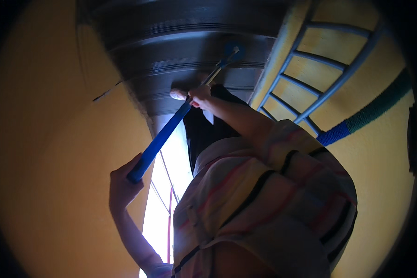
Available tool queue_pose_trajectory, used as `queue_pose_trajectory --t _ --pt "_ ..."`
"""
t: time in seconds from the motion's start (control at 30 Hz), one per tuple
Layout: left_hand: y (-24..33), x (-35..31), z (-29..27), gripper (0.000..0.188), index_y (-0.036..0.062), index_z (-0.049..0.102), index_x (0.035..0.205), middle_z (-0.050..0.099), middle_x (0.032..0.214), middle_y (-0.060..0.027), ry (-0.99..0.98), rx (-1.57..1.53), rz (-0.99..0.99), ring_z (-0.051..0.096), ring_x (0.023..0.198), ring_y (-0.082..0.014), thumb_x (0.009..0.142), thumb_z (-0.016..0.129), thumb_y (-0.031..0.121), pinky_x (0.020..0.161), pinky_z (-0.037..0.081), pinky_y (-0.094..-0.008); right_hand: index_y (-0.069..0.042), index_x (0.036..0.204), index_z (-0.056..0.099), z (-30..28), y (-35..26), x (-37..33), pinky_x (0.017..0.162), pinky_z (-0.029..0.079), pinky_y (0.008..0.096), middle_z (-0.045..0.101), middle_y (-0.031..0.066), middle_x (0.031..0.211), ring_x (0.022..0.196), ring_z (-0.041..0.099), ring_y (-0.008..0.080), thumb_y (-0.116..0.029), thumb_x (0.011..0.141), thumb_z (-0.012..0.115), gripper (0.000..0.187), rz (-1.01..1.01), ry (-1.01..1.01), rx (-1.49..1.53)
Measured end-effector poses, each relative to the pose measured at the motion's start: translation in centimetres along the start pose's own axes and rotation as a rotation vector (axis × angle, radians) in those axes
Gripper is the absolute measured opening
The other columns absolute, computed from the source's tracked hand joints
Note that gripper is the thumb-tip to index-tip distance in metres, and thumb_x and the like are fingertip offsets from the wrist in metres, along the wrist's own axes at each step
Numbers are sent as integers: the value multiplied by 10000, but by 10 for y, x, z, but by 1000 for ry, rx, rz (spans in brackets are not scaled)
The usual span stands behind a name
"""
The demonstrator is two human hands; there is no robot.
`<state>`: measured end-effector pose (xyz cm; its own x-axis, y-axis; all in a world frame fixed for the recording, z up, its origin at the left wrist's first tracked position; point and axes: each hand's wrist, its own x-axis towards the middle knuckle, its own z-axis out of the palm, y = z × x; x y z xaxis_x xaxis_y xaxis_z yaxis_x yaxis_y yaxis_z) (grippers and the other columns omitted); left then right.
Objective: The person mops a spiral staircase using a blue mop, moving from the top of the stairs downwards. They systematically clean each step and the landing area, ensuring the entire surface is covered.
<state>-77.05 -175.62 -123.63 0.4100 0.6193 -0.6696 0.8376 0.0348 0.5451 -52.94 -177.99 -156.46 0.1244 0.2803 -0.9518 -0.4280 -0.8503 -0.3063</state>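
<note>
A long mop has a blue handle [160,139], a thin metal shaft and a blue head [234,50]. The head rests on a dark stair step [180,46]. My left hand [122,187] is closed around the handle's near end. My right hand [200,96] grips the pole farther along, where the blue grip meets the metal shaft. Just left of my right hand, a foot in a light shoe [178,94] stands on a step.
Dark steps run across the top between yellow walls [55,139]. A grey-blue metal railing [319,69] slopes down the right side, with a blue and green band [366,113] on the wall. A bright window strip [164,185] lies below. My striped shirt [273,199] fills the lower right.
</note>
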Motion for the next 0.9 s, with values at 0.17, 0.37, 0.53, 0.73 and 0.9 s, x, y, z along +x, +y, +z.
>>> queue_pose_trajectory --t 0.17,0.37,0.53,0.73,0.9 --pt "51 66 42 478 84 555 1200 664 880 -135 -46 95 35 655 689 -227 738 651 12 673 539 -310 -23 796 570 -101 -35 25 384 459 267 580 116 678 513 587 170 -235 771 680 240 78 61 -95" --pt "109 66 52 503 165 574 1193 652 786 -90 43 350 -46 634 627 -178 714 668 45 574 507 -264 -44 841 534 -142 -46 50 446 507 359 546 83 685 569 591 210 -270 796 628 249 118 260 161" --pt "118 73 56 450 160 573 1184 642 747 -72 51 650 -11 633 603 -160 754 691 107 525 501 -246 -36 979 452 -196 -26 136 479 549 403 541 131 780 624 603 268 -236 870 506 234 159 16 357" --pt "92 78 46 502 149 549 1218 673 851 -94 38 659 37 665 683 -191 740 696 95 620 558 -293 -61 873 487 -171 -41 117 459 537 336 558 78 712 579 593 191 -199 848 508 142 5 114 24" --pt "57 69 58 529 117 538 1217 663 857 -142 -17 706 109 666 670 -251 710 688 98 631 563 -341 -59 859 572 -183 2 158 535 560 338 598 113 780 645 622 210 -132 831 490 113 -171 26 -254"
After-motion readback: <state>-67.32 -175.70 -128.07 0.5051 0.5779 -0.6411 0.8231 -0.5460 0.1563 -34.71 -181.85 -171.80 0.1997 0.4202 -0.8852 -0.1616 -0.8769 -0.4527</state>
